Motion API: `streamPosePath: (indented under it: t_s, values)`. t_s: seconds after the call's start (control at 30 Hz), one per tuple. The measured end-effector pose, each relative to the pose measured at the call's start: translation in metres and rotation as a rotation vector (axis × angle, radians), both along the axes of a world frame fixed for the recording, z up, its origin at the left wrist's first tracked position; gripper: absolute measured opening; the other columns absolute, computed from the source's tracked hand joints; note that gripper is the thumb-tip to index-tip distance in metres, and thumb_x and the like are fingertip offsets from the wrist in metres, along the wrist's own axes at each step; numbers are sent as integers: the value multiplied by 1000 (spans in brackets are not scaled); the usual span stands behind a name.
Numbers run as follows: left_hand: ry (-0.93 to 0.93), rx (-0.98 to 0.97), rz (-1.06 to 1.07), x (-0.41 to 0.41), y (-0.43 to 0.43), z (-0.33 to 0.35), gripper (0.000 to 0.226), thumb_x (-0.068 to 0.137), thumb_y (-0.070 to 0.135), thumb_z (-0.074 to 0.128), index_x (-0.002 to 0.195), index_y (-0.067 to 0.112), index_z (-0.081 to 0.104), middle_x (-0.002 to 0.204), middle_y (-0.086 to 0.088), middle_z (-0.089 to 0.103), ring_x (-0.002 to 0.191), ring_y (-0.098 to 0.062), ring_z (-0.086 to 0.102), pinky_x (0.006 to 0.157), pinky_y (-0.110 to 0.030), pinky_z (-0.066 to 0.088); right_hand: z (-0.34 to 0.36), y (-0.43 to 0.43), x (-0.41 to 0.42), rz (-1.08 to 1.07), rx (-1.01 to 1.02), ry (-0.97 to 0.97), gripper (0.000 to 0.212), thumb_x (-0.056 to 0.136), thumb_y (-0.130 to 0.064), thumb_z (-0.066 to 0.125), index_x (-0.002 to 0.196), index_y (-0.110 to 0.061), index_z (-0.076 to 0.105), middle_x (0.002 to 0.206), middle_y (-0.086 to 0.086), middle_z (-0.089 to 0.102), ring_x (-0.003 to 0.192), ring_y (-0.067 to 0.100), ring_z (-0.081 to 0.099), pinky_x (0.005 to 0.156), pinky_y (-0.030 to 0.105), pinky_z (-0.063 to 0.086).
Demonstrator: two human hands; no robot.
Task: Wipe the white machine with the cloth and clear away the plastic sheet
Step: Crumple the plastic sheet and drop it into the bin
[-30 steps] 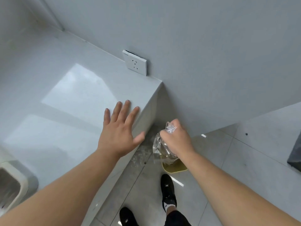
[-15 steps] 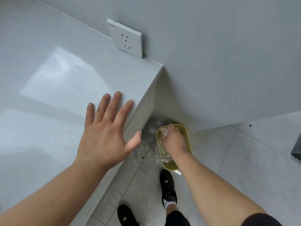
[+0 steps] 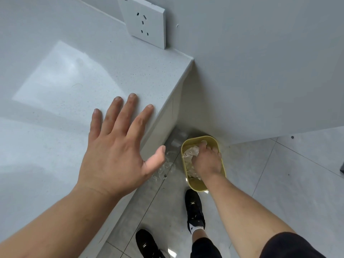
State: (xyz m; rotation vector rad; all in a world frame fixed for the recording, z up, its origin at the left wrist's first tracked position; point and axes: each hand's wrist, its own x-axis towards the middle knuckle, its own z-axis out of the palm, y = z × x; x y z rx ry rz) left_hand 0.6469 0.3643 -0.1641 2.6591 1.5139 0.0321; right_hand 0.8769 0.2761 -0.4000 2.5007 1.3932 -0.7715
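Observation:
My right hand (image 3: 206, 162) reaches down into a yellow bin (image 3: 221, 146) on the floor, pressed onto the crumpled clear plastic sheet (image 3: 189, 152) inside it. The fingers curl over the plastic. My left hand (image 3: 119, 148) rests flat on the white countertop (image 3: 55, 90) near its right edge, fingers spread, holding nothing. More clear plastic (image 3: 167, 166) lies on the floor between the counter and the bin. The white machine and the cloth are out of view.
A white wall socket (image 3: 143, 21) sits on the grey wall above the counter's far corner. The bin stands in the corner between counter side and wall. My two black shoes (image 3: 193, 207) stand on the grey floor tiles just before the bin.
My right hand went down with the plastic sheet from above the bin into it. The view leaned forward and lower. My left hand stayed flat on the counter.

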Motion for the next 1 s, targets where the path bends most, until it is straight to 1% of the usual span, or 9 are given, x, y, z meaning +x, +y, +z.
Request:
streamPosePath:
  t_s: [0.07,0.17,0.27,0.4,0.47,0.63,0.8,0.93,1.0]
  values:
    - [-8,-5,3,0,0,1,86,92,80,32,162,30,31,173,-7,23,160,-33,16,126,-63,15,-6,-1,2,32,-13,-40,63,97,-40,61,148,-11,41,129,9,68,121,34,56,100,45,45]
    - [-3,-13,3,1,0,2,86,93,80,32,163,30,31,174,-7,22,161,-32,16,126,-63,15,-15,-2,6,32,-28,-63,64,97,-41,65,148,-13,39,138,13,56,121,35,54,98,45,51]
    - [2,-13,-1,1,0,3,86,93,80,32,163,29,31,173,-8,22,161,-33,16,126,-63,15,-23,-3,9,-20,-105,-30,82,90,-54,71,150,-14,33,143,17,47,126,41,51,101,51,53]
    - [-7,-15,0,2,0,4,86,92,79,36,162,28,33,173,-8,24,160,-34,18,126,-64,16,-28,-3,9,-37,-201,57,91,90,-58,68,160,-22,22,162,19,30,145,51,33,118,61,34]
    - [-8,-12,1,2,0,4,86,92,78,37,162,28,34,173,-8,24,160,-34,18,125,-64,16,-26,-3,8,-36,-193,93,90,94,-57,64,163,-25,17,168,18,23,152,51,24,122,63,27]
    - [-25,1,-3,1,0,2,86,92,79,37,162,28,33,173,-9,24,160,-33,17,126,-63,15,-12,-4,5,9,-119,114,88,92,-63,58,163,-24,22,169,12,28,154,44,24,123,60,27]
    - [-23,14,-2,1,0,1,86,91,77,41,161,28,33,173,-9,23,160,-33,16,126,-63,14,20,0,4,68,-67,99,89,82,-73,49,155,-25,32,163,10,37,152,42,29,122,61,24]
    - [-19,1,5,1,0,3,86,91,75,43,162,28,32,173,-8,22,160,-32,15,126,-63,14,57,0,6,100,-9,78,100,72,-84,31,152,-25,37,157,9,46,149,40,33,120,61,26]
    - [-17,-13,9,2,-1,4,86,90,75,44,162,29,31,174,-7,21,161,-32,14,126,-63,14,80,-2,7,119,28,67,105,71,-87,29,155,-25,36,157,9,47,148,39,33,121,60,27]
